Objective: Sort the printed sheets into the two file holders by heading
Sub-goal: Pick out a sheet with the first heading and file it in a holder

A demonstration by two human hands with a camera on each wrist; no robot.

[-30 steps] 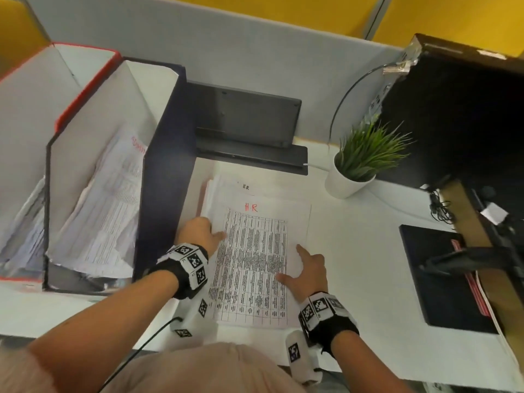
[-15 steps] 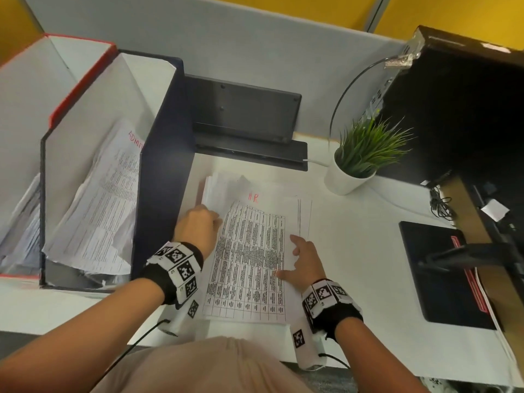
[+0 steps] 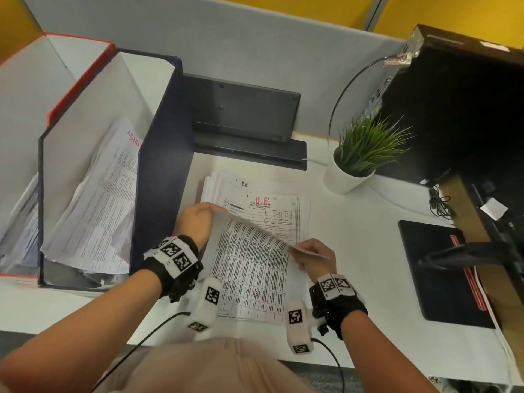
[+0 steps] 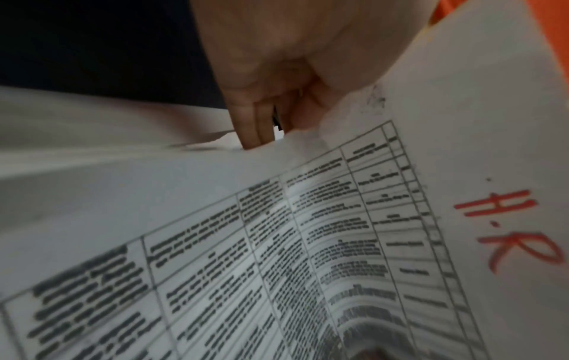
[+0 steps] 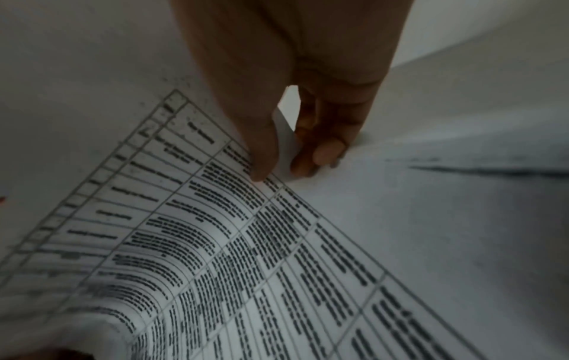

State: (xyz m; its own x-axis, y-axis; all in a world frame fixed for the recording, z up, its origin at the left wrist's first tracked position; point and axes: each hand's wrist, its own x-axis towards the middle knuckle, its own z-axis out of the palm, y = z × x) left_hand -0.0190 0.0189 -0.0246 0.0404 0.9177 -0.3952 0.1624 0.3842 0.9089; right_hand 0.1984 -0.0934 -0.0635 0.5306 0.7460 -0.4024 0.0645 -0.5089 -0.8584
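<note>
A printed table sheet (image 3: pixel 249 268) headed "H.R" in red (image 4: pixel 508 231) is lifted off the paper stack (image 3: pixel 263 199) on the white desk. My left hand (image 3: pixel 198 219) grips its upper left edge, fingers curled behind the paper (image 4: pixel 252 126). My right hand (image 3: pixel 310 256) pinches the right edge between thumb (image 5: pixel 258 151) and fingers. The stack's exposed sheet also reads "H.R" in red. The dark blue file holder (image 3: pixel 164 171) at left holds sheets marked "ADMIN" (image 3: pixel 96 199). Left of it stands the red-edged holder (image 3: pixel 76 80) with more sheets.
A potted green plant (image 3: pixel 357 157) stands right of the stack. A black stand base (image 3: pixel 249 131) sits behind the stack. At right are a black pad (image 3: pixel 436 273) and dark equipment (image 3: pixel 459 109). A grey partition closes the back.
Both hands have gone from lying on the top sheet to gripping its edges and raising it toward me. Another sheet headed "H.R" now shows on the stack.
</note>
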